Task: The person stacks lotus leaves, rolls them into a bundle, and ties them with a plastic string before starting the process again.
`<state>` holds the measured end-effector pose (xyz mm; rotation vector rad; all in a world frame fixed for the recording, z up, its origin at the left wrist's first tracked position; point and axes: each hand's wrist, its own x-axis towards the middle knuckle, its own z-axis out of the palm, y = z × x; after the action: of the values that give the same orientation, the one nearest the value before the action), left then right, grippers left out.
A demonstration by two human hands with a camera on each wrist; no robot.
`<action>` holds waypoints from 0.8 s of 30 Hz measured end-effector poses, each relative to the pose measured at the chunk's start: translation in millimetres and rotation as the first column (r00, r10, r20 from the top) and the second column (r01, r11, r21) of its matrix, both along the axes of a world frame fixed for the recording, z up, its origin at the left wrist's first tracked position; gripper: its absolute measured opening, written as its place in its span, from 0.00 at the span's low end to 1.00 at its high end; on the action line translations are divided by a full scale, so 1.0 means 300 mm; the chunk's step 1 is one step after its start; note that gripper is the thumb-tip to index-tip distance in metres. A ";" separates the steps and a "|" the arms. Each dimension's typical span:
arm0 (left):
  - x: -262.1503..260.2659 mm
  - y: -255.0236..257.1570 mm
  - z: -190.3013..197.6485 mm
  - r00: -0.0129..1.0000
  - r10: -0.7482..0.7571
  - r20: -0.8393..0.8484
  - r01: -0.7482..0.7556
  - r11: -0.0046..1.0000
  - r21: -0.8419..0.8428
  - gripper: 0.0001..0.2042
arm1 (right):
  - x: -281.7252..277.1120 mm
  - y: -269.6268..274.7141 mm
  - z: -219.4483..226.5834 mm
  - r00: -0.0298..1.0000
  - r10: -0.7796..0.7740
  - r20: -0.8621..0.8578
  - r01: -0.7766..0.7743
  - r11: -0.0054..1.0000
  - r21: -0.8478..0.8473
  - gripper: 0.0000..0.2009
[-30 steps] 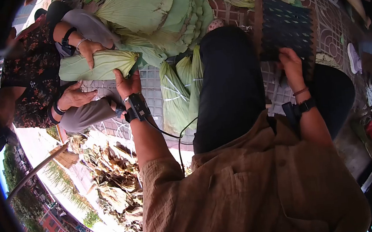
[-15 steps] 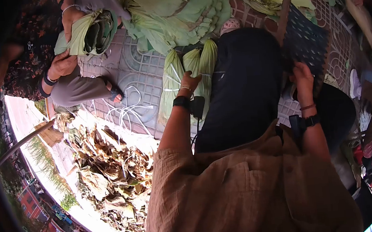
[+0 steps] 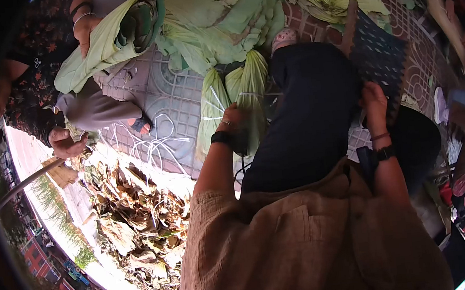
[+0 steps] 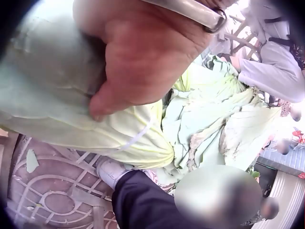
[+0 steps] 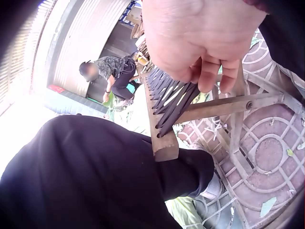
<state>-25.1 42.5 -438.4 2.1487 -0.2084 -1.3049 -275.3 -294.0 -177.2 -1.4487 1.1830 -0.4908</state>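
Observation:
My left hand [image 3: 234, 123] is on the green leaf bundles [image 3: 252, 81], which stand together tied with white string. In the left wrist view, my thumb presses down on a pale leaf bundle [image 4: 128, 126], while the other fingers are mostly hidden. My right hand [image 3: 374, 102] holds the edge of a folding stool [image 3: 381, 47] with a dark woven seat, tipped up beside my leg. Seen from the right wrist, its fingers curl at the black webbing [image 5: 176, 107]. Opposite me, a person's hand [image 3: 87, 33] supports a rolled stack of leaves [image 3: 97, 51].
Large flat leaves [image 3: 214, 12] are piled ahead. Loose white strings [image 3: 159, 143] lie on the patterned paving near the other person's foot. A heap of dry brown leaves [image 3: 139, 226] spreads at lower left. My bent knee [image 3: 315, 75] stands between my hands.
My left hand left the rolled leaves and came right to the tied bundles. The other person tilted the roll upward and dropped one hand away from it. My right hand still holds the stool.

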 end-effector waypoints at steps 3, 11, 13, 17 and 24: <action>0.041 0.021 0.187 0.988 -0.001 -0.156 -0.021 0.991 -0.134 0.24 | 0.001 0.001 0.008 1.000 0.026 -0.005 -0.026 1.000 -0.005 0.11; -0.081 -0.008 0.274 0.920 0.246 -0.305 -0.316 0.926 -0.208 0.21 | -0.008 0.009 0.021 0.999 0.032 0.025 -0.032 0.999 0.026 0.13; -0.127 -0.008 0.259 0.947 0.203 -0.248 -0.244 0.958 -0.149 0.20 | -0.007 0.014 0.029 0.997 0.052 0.049 -0.054 0.998 0.036 0.12; -0.186 -0.015 0.342 0.986 0.156 0.064 -0.152 0.986 -0.063 0.21 | -0.014 0.005 0.004 0.996 0.052 0.072 -0.056 0.997 0.047 0.12; -0.059 0.137 0.281 0.707 0.413 0.574 -0.600 0.780 0.179 0.28 | 0.008 0.018 -0.002 0.997 -0.012 0.080 0.015 0.999 -0.033 0.10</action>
<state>-42.9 83.5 -354.2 2.5641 0.4471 -0.4458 -272.9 -288.8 -177.8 -1.4377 1.1260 -0.5756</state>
